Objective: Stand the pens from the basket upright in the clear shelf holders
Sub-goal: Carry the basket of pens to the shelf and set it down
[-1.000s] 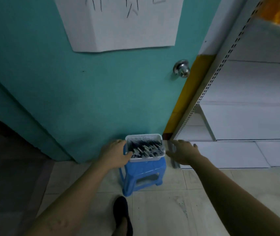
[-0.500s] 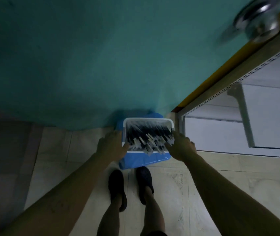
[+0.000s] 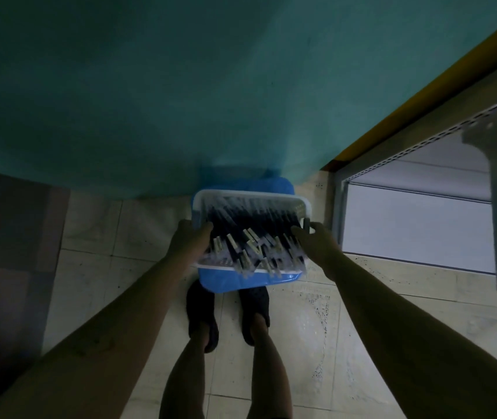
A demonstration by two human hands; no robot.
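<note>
A white plastic basket full of dark pens with pale caps sits on a blue stool against a teal door. My left hand grips the basket's left rim, thumb inside over the pens. My right hand grips the right rim, its fingers curled over the edge. No clear shelf holders are in view.
The teal door fills the top of the view. A white metal shelf unit with a perforated upright stands at the right. My two feet in dark shoes stand on pale floor tiles just behind the stool.
The camera has tipped down and closer to the basket. My right hand moved from beside the basket onto its right rim; both hands now hold it.
</note>
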